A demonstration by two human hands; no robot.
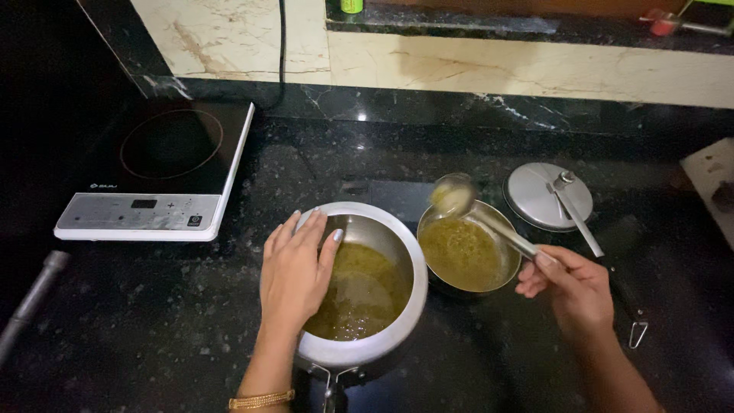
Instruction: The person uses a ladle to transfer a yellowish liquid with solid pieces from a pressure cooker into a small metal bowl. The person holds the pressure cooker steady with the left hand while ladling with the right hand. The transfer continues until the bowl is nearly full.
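Two vessels are seen side by side on the black speckled counter (168,329), and both are filled with a greenish-yellow liquid. On the left, the large metal cooker pot (382,336) is steadied by the left hand (297,271), which is laid flat over its far-left rim, fingers pressed together and pointing away; a gold bangle (261,399) is worn at that wrist. Just to the right, touching or all but touching the pot, the smaller steel bowl (468,256) is set down. Over its far rim a steel ladle (453,194) is held, bowl end raised and some of the liquid carried in it. The ladle's handle is pinched by the right hand (569,287) between thumb and fingertips at the near right, the remaining fingers curled under.

Further right, a round steel lid (535,200) is lying on the counter, and a spoon (577,218) is rested across it with the handle pointing near-right. At the far left an induction cooktop (157,172) is placed, white-edged with a dark glass top, and its black cable (281,38) is run up the pale marble wall (497,65). A dark handle (30,302) is glimpsed at the near-left edge
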